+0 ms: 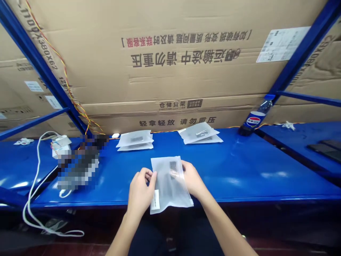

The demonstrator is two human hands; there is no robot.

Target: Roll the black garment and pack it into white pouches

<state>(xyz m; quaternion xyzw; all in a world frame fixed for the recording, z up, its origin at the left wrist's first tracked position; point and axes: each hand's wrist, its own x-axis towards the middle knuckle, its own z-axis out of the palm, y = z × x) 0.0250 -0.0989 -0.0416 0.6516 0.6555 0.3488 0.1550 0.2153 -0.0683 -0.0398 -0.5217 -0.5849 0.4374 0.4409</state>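
Between my hands is a frosted zip bag (169, 188), held over the front edge of the blue shelf (221, 181). Something dark shows faintly through its upper part, and a small white label sits at its lower left. My left hand (142, 186) grips the bag's left edge, thumb on the front and fingers curled. At the zip side, my right hand (190, 176) holds the right edge, its fingers partly hidden behind the bag. Farther back lie two small stacks of similar bags, a left stack (135, 140) and a right stack (199, 133).
A cola bottle (254, 117) stands at the back right by a blue post. On the left are a white power adapter (61, 144), a white cable (29, 202) hanging over the edge, and a pixelated item (80, 170). Large cardboard (165, 81) forms the back.
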